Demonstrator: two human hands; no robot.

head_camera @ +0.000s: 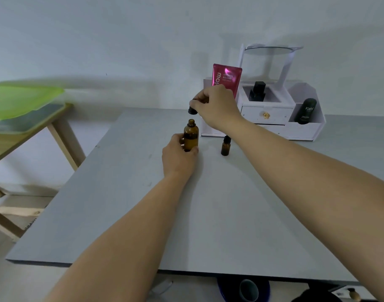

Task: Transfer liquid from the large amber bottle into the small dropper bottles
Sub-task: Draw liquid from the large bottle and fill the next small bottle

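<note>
The large amber bottle (191, 136) stands upright on the grey table (208, 214), its neck open and uncapped. My left hand (178, 156) grips its lower body from the left. My right hand (215, 104) hovers just above the bottle's mouth and pinches a black cap (192, 110) between its fingertips. To the right of the large bottle, partly behind my right forearm, stands a small amber dropper bottle (225, 147) with its black cap on.
A white organiser (267, 114) stands at the table's back right, holding a pink tube (227, 80), a black bottle (258, 91) and a dark container (306, 111). A wooden side table (27, 127) with a green lid (23, 99) stands to the left.
</note>
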